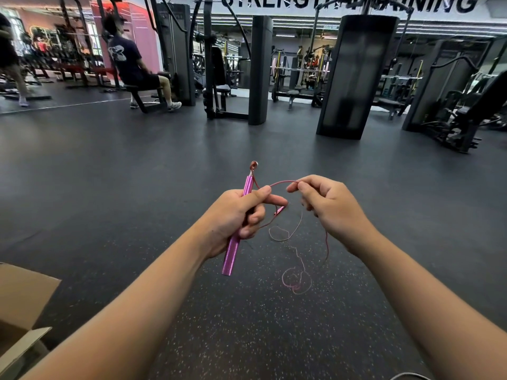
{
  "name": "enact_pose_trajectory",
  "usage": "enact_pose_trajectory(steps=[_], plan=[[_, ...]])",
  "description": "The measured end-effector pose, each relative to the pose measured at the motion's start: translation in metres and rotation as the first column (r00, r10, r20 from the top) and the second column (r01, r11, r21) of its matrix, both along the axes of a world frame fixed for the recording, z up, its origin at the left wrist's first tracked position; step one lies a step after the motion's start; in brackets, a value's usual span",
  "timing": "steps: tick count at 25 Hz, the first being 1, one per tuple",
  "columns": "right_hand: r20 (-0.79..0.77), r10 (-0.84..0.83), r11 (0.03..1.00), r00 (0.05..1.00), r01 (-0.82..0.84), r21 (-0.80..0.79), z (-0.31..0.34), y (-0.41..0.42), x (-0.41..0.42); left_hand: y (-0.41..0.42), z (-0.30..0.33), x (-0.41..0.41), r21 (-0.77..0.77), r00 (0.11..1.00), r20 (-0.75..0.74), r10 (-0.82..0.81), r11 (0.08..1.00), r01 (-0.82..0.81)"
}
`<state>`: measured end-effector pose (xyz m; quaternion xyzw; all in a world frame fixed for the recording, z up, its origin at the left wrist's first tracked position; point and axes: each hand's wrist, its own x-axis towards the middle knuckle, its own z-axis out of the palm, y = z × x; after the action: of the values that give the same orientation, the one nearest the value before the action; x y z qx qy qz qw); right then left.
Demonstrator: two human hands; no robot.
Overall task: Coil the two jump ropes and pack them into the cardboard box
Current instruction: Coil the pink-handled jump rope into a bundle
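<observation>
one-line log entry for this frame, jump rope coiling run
phase: coiling | left hand: grips pink handle | right hand: pinches cord | loose cord on floor | box: open, lower left

We've just got one head cam, wide-angle, looking forward and down, floor (137, 187) stretching toward 12 o'clock.

In the middle of the frame the jump rope handle (236, 234) is a shiny metallic pink-purple, finely ribbed along its length, with a reddish-brown swivel cap at its upper tip. The thin cord (284, 183) arching from it is dark red, fading to pale pink where it loops lower down, at lower centre. The floor (109, 165) is dark charcoal grey, flecked with small pale speckles toward the bottom of the frame. At lower left the cardboard box (24, 294) is plain tan-brown. Across the top, the gym machines (356, 75) are black, under black lettering on a white band.
</observation>
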<state>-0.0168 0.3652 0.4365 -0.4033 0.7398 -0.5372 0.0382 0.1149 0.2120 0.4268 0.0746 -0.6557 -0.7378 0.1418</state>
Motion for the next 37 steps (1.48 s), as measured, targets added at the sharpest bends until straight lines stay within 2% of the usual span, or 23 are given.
enact_pose_trajectory(steps=[4, 8, 10, 13, 15, 18, 20, 22, 24, 26, 29, 31, 34, 37], plan=[[0.087, 0.018, 0.998, 0.996, -0.013, -0.060, -0.004, 0.000, -0.001, 0.000, 0.005, 0.003, 0.049, 0.996, -0.040, -0.074, 0.996, 0.075], [0.093, -0.041, 0.988, 0.995, 0.054, -0.147, -0.004, -0.002, 0.001, 0.012, 0.010, 0.003, 0.020, 0.999, -0.044, 0.025, 1.000, -0.024], [0.058, -0.037, 0.983, 0.998, 0.047, -0.178, -0.008, -0.003, 0.003, 0.013, 0.011, 0.004, 0.070, 0.997, -0.062, 0.046, 0.997, -0.042], [0.057, 0.003, 0.981, 0.998, 0.008, -0.193, -0.017, -0.007, 0.006, 0.015, 0.013, 0.007, 0.187, 0.988, -0.152, 0.008, 0.982, 0.021], [0.084, 0.098, 0.983, 0.992, -0.083, -0.163, -0.022, -0.012, 0.013, 0.016, 0.014, 0.008, 0.305, 0.972, -0.236, 0.024, 0.951, 0.050], [0.271, 0.293, 0.953, 0.917, -0.304, 0.001, -0.024, -0.017, 0.031, 0.010, 0.008, 0.006, 0.428, 0.926, -0.358, 0.116, 0.902, 0.052], [0.441, 0.350, 0.895, 0.827, -0.434, 0.102, -0.019, -0.016, 0.038, 0.005, 0.005, 0.006, 0.391, 0.915, -0.358, 0.188, 0.920, -0.036], [0.527, 0.367, 0.834, 0.766, -0.522, 0.177, -0.011, -0.010, 0.042, 0.003, 0.007, 0.007, 0.253, 0.911, -0.335, 0.241, 0.954, -0.159], [0.471, 0.394, 0.769, 0.789, -0.563, 0.301, -0.004, -0.003, 0.045, 0.001, 0.012, 0.009, 0.103, 0.913, -0.327, 0.244, 0.970, -0.222], [0.344, 0.427, 0.742, 0.836, -0.541, 0.395, 0.007, 0.001, 0.050, -0.006, 0.019, 0.009, -0.050, 0.939, -0.280, 0.200, 0.974, -0.223], [-0.084, 0.390, 0.834, 0.917, -0.313, 0.455, 0.031, -0.002, 0.046, -0.014, 0.019, 0.013, -0.345, 0.989, -0.116, 0.092, 0.930, -0.127], [-0.277, 0.232, 0.933, 0.933, -0.133, 0.333, 0.043, -0.003, 0.036, -0.014, 0.012, 0.015, -0.401, 0.999, -0.036, 0.015, 0.916, -0.028], [-0.255, 0.075, 0.984, 0.964, -0.029, 0.178, 0.041, 0.000, 0.025, -0.007, 0.007, 0.018, -0.358, 0.999, 0.018, -0.041, 0.933, 0.044], [-0.063, 0.127, 0.984, 0.990, -0.118, 0.136, 0.031, -0.001, 0.021, -0.004, 0.007, 0.018, -0.245, 0.999, -0.004, -0.035, 0.969, 0.033]])
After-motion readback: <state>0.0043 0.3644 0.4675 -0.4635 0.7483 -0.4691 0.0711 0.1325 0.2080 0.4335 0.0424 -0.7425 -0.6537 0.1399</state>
